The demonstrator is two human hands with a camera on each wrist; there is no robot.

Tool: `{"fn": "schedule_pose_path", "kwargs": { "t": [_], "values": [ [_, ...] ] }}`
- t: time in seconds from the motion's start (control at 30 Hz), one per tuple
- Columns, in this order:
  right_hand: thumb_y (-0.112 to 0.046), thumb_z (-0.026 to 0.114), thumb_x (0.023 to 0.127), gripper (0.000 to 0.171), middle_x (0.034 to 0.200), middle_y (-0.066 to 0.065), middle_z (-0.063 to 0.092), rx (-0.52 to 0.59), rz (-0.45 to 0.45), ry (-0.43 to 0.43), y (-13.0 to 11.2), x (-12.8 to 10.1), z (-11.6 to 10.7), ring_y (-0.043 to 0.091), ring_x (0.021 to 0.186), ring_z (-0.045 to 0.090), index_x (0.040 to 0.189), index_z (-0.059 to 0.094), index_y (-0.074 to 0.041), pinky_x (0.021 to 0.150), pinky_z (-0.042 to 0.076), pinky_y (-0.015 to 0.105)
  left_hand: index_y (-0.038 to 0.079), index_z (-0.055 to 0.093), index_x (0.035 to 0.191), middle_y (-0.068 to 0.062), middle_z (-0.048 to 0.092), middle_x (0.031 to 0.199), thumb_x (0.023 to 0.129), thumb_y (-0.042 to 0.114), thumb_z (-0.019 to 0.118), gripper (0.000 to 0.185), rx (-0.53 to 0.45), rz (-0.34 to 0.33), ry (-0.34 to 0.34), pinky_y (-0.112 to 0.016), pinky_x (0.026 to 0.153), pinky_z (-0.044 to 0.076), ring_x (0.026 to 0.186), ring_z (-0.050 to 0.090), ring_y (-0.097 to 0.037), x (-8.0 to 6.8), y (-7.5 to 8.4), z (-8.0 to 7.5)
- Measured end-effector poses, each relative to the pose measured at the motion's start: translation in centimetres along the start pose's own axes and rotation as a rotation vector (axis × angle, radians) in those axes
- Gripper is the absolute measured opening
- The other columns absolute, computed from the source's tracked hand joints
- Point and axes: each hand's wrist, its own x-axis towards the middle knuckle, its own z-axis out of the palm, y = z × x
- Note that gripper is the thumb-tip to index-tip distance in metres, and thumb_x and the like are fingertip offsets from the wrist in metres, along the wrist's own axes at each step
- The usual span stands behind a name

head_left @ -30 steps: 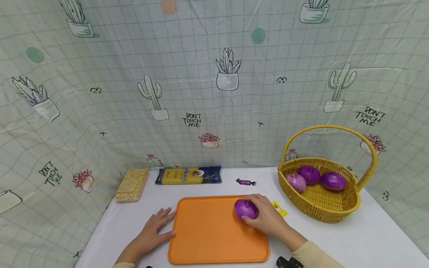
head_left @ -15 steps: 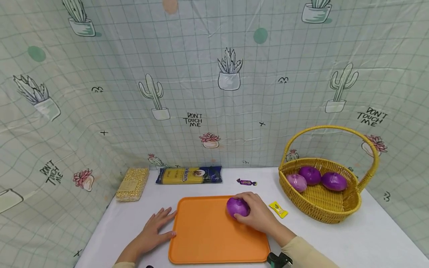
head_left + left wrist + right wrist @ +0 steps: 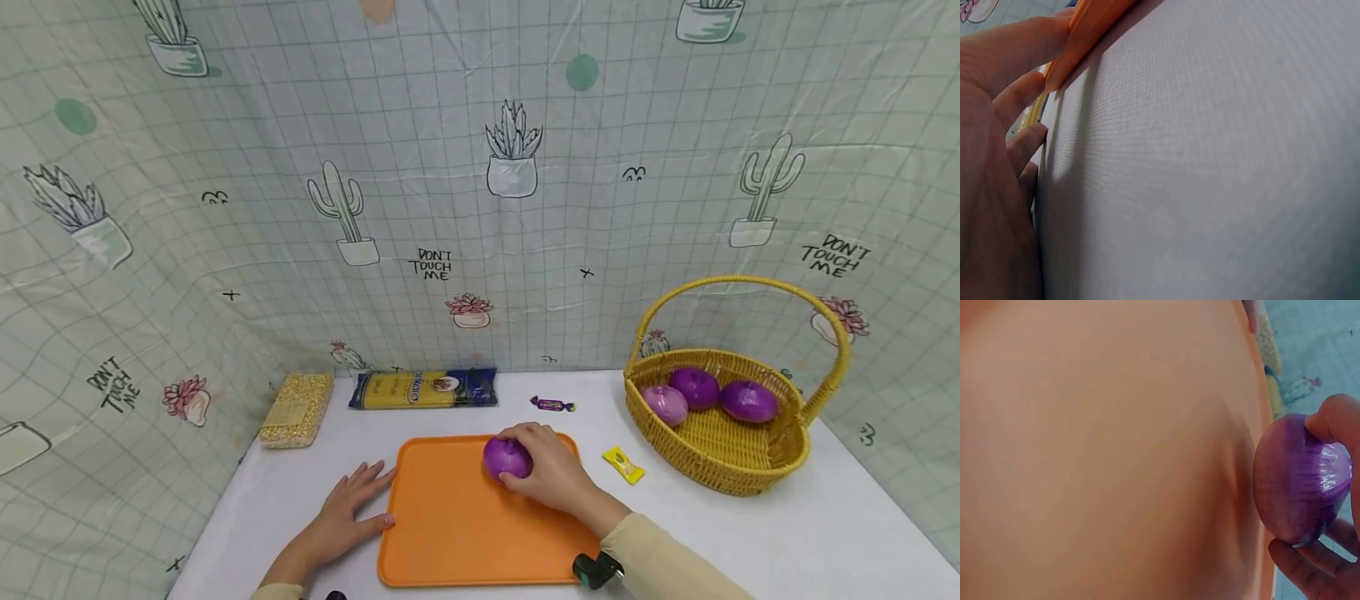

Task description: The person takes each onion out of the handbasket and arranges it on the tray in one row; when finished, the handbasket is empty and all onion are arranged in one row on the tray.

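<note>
We are gripping one purple onion [image 3: 507, 457] in our right hand [image 3: 551, 475] over the orange tray [image 3: 450, 533]; left hand [image 3: 347, 510] is lying flat beside it. Three onions [image 3: 701, 392] are waiting in the basket [image 3: 720, 467].

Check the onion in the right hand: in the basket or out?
Out. The right hand grips the purple onion over the orange tray; the yellow basket to the right holds three other onions.

bright even light, soft faint shadows, head view bowed at edges, wrist views close, perhaps slightly blurred
</note>
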Motion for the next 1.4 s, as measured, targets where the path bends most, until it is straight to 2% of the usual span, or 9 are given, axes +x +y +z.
{"fn": "schedule_pose_path", "kwargs": {
  "t": [0.53, 0.87, 1.1, 1.4],
  "values": [
    [-0.034, 0.081, 0.085, 0.049, 0.133, 0.006, 0.057, 0.048, 0.001, -0.066, -1.7, 1.8, 1.7, 0.025, 0.114, 0.053, 0.129, 0.063, -0.021, 0.091, 0.056, 0.045, 0.010, 0.048, 0.152, -0.023, 0.031, 0.162, 0.094, 0.042, 0.071, 0.071, -0.001, 0.010, 0.007, -0.069, 0.119, -0.002, 0.152, 0.011, -0.050, -0.1, -0.1, -0.1],
    [-0.036, 0.080, 0.086, 0.049, 0.133, 0.005, 0.057, 0.022, -0.013, -0.099, -3.0, 2.7, 2.6, 0.023, 0.113, 0.054, 0.130, 0.063, -0.021, 0.091, 0.056, 0.043, 0.008, 0.049, 0.152, -0.024, 0.032, 0.161, 0.094, 0.041, 0.071, 0.070, -0.002, 0.021, 0.012, -0.069, 0.119, -0.002, 0.151, 0.012, -0.050, -0.1, 0.3, -0.1],
    [-0.035, 0.080, 0.085, 0.050, 0.132, 0.005, 0.058, 0.014, -0.024, -0.092, -3.6, 3.3, 3.3, 0.023, 0.111, 0.053, 0.129, 0.063, -0.020, 0.090, 0.057, 0.042, 0.008, 0.049, 0.151, -0.024, 0.033, 0.161, 0.093, 0.041, 0.072, 0.071, 0.011, 0.022, 0.016, -0.069, 0.118, -0.001, 0.151, 0.012, -0.050, -0.1, 0.2, -0.1],
    [-0.038, 0.080, 0.085, 0.051, 0.133, 0.003, 0.058, 0.014, -0.008, -0.109, -4.3, 3.7, 4.3, 0.021, 0.112, 0.053, 0.130, 0.063, -0.023, 0.091, 0.057, 0.041, 0.007, 0.051, 0.150, -0.026, 0.035, 0.159, 0.092, 0.040, 0.073, 0.070, 0.008, 0.037, 0.028, -0.070, 0.118, 0.001, 0.150, 0.014, -0.052, -0.1, 0.1, 0.0]
  ]
}}
